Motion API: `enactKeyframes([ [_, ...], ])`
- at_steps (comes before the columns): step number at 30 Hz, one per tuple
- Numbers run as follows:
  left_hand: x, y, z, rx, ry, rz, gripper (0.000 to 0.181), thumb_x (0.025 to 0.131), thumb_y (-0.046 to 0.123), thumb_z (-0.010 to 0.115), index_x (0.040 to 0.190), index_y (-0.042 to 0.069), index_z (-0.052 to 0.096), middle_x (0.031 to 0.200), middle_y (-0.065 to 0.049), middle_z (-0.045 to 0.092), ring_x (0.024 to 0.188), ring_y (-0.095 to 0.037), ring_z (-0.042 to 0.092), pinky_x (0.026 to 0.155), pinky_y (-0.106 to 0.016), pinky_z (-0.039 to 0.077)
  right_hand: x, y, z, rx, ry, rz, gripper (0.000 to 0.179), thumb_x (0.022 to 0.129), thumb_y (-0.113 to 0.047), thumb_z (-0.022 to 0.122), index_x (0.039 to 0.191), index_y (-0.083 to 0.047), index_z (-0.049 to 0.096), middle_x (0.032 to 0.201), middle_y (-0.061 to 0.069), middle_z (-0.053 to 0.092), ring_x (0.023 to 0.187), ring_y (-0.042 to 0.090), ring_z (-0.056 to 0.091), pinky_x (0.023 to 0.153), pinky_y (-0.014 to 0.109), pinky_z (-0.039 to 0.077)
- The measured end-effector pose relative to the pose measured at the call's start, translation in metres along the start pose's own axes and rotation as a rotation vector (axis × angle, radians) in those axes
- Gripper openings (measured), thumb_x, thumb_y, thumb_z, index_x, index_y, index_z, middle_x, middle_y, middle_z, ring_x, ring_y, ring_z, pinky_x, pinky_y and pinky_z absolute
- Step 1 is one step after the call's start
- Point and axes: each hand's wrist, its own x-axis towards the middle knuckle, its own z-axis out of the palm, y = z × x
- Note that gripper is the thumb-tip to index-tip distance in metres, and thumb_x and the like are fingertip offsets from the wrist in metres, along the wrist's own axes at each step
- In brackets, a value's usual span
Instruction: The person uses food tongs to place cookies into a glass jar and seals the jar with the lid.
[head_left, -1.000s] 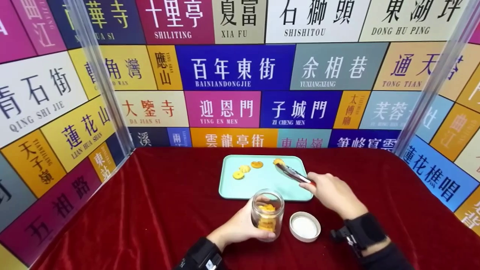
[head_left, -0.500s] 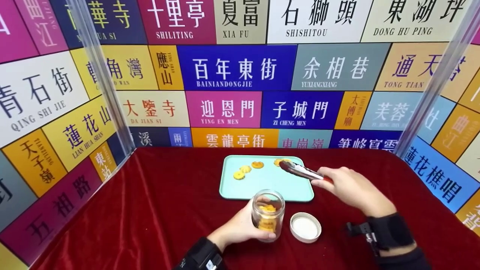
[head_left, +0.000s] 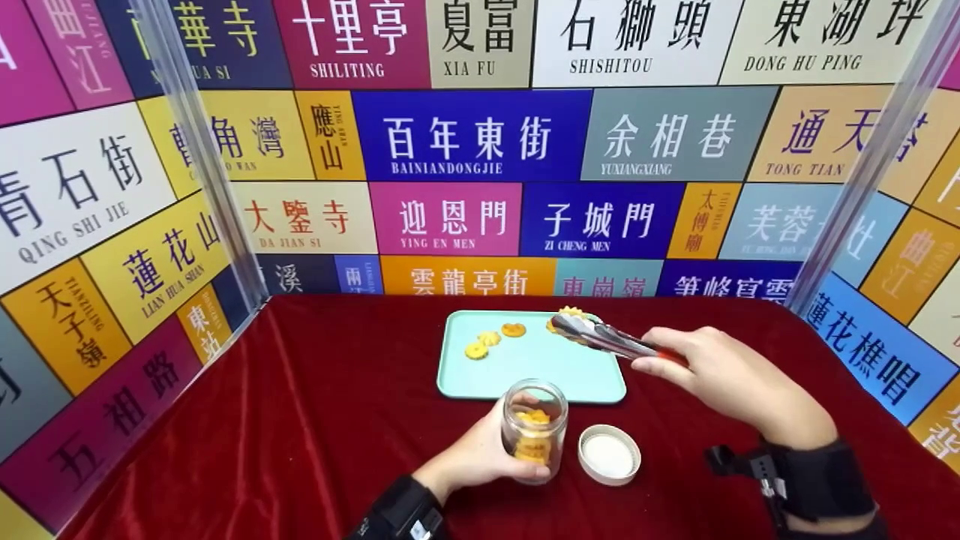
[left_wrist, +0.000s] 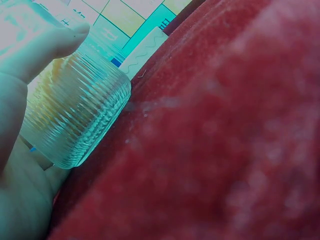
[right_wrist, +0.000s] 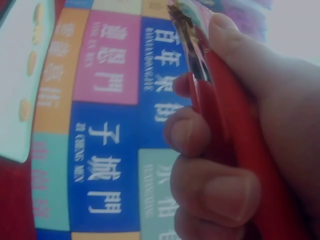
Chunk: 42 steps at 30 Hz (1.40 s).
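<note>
My left hand (head_left: 474,457) grips a clear glass jar (head_left: 553,435) partly filled with yellow cookies (head_left: 533,446); its mouth is uncovered. The jar's ribbed wall shows close up in the left wrist view. Metal tongs (head_left: 611,341) with red handles (right_wrist: 232,110) are in my right hand (head_left: 724,379), fingers curled round them. Their tips reach over the right end of a mint-green tray (head_left: 525,376). At the tips a ridged yellow cookie (head_left: 571,310) shows its upper edge, partly hidden; I cannot tell whether the tongs pinch it. Further left on the tray lie three cookies (head_left: 489,338).
A round lid (head_left: 609,456) with a pale inside lies right of the jar. Dark red velvet cloth (head_left: 337,420) covers the table. Behind and beside the table stand walls of colourful sign panels (head_left: 472,135), with clear vertical strips at the corners.
My right hand and the tongs have shifted to the right, and the ridged cookie now shows higher, above the tips. The left hand and jar have stayed in place.
</note>
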Motion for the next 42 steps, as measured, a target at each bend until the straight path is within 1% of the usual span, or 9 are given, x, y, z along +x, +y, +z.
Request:
enactKeyframes([
  [6,-0.001,0.000,-0.001,0.011,0.003,-0.004,0.088,0.075,0.012,0.094,0.147,0.018,0.044,0.136,0.001,0.067,0.126,-0.019,0.065,0.112,-0.033,0.048,-0.006,-0.018,-0.007,0.016,-0.007,-0.050,0.018,0.101,-0.052,0.069,0.104,-0.035,0.068,0.067,-0.021,0.046,0.064,0.002,0.048,0.062,0.026,0.041],
  [11,-0.001,0.001,-0.001,0.010,0.003,0.007,0.091,0.076,0.011,0.094,0.150,0.012,0.042,0.136,0.000,0.066,0.126,-0.019,0.064,0.112,-0.033,0.049,-0.009,-0.028,-0.008,0.005,-0.015,-0.082,0.021,0.100,-0.056,0.067,0.107,-0.036,0.071,0.068,-0.024,0.049,0.068,0.002,0.051,0.064,0.026,0.043],
  [14,0.000,0.001,-0.001,0.019,0.005,0.010,0.093,0.075,0.012,0.094,0.151,0.010,0.040,0.136,0.001,0.065,0.126,-0.019,0.064,0.112,-0.032,0.048,-0.010,-0.031,-0.008,-0.001,-0.021,-0.106,0.021,0.100,-0.055,0.068,0.108,-0.036,0.071,0.071,-0.025,0.052,0.070,0.001,0.052,0.065,0.026,0.044],
  [21,0.000,0.000,-0.001,0.007,-0.002,0.016,0.091,0.075,0.011,0.094,0.149,0.019,0.042,0.136,0.000,0.067,0.127,-0.020,0.065,0.113,-0.033,0.048,-0.009,-0.035,-0.005,0.008,-0.071,-0.130,0.023,0.100,-0.057,0.067,0.104,-0.035,0.070,0.072,-0.023,0.052,0.067,0.000,0.049,0.061,0.025,0.042],
  [24,-0.001,0.000,-0.001,-0.001,-0.007,0.022,0.090,0.076,0.011,0.094,0.149,0.019,0.042,0.136,-0.001,0.067,0.127,-0.021,0.065,0.112,-0.034,0.049,-0.007,-0.036,0.000,0.016,-0.102,-0.144,0.025,0.100,-0.059,0.065,0.102,-0.034,0.071,0.073,-0.023,0.053,0.065,-0.001,0.048,0.059,0.024,0.040],
  [29,-0.001,0.001,0.000,-0.013,-0.018,0.031,0.095,0.077,0.010,0.093,0.154,0.023,0.039,0.139,0.000,0.066,0.129,-0.021,0.064,0.113,-0.034,0.048,-0.004,-0.037,0.007,0.041,-0.137,-0.175,0.025,0.100,-0.059,0.065,0.099,-0.035,0.072,0.074,-0.023,0.055,0.063,-0.002,0.047,0.057,0.023,0.040],
  [33,0.000,0.001,0.000,-0.015,-0.024,0.039,0.098,0.078,0.010,0.093,0.157,0.028,0.037,0.142,-0.001,0.065,0.130,-0.021,0.063,0.114,-0.035,0.047,-0.005,-0.037,0.007,0.045,-0.142,-0.173,0.025,0.100,-0.059,0.065,0.098,-0.035,0.071,0.072,-0.023,0.053,0.061,-0.002,0.046,0.056,0.023,0.039],
  [37,0.000,0.001,0.000,-0.017,-0.022,0.036,0.093,0.077,0.010,0.093,0.153,0.023,0.040,0.142,-0.001,0.064,0.130,-0.021,0.063,0.114,-0.034,0.047,-0.006,-0.037,0.005,0.039,-0.140,-0.167,0.025,0.100,-0.059,0.065,0.098,-0.035,0.071,0.073,-0.023,0.053,0.062,-0.002,0.046,0.056,0.023,0.039],
  [42,-0.001,0.001,-0.001,-0.037,-0.023,0.037,0.086,0.077,0.008,0.092,0.147,0.011,0.042,0.138,-0.004,0.065,0.128,-0.022,0.064,0.111,-0.034,0.050,-0.006,-0.037,0.002,0.038,-0.140,-0.153,0.025,0.100,-0.059,0.064,0.099,-0.035,0.071,0.074,-0.022,0.054,0.063,-0.001,0.047,0.057,0.024,0.039],
])
